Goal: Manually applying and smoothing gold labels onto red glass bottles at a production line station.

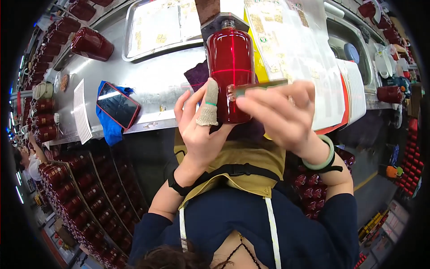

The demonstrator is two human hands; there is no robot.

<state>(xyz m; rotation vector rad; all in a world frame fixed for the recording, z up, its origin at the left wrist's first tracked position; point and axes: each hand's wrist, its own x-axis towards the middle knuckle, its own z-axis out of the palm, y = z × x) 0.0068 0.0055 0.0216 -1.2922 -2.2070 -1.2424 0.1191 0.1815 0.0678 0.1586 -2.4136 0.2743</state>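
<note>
A dark red glass bottle [230,54] lies on its side, its neck pointing away from me and seated in a metal holder [214,23]. Red laser lines cross its face. My left hand [199,134] grips its near left edge, the index finger in a beige finger cot [210,101] along the glass and the thumb by the base. In my closed right hand [282,110] is a thin flat strip [268,84], dark greenish-brown; I cannot make out its kind. The fingertips are at a small gold decal [231,93] on the bottle. A dark purple cloth [197,74] lies under the bottle.
Left on the steel bench [154,87] are a phone [117,105] on a blue cloth, a striped paper strip [81,112] and another red bottle [92,44]. A metal tray [154,33] stands behind. White sheets with gold decals [293,40] lie right, near a sink [354,49]. Racked bottles [85,193] fill the lower left.
</note>
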